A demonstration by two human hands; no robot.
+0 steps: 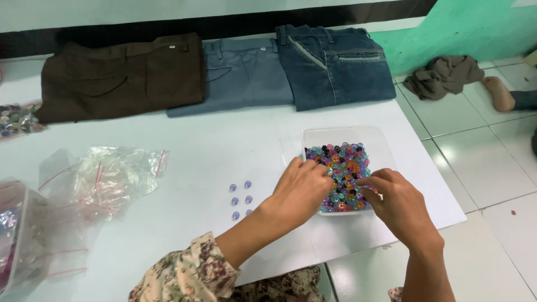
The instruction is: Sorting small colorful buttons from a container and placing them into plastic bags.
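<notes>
Beside five purple buttons (241, 199), both hands' fingers (321, 176) dig, curled, into button tray (347, 134).

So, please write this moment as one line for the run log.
left hand: in clear tub of mixed coloured beads | right hand: picking in beads | purple beads: set apart on table

Three folded trousers (224, 70), five purple buttons (240, 199)
</notes>
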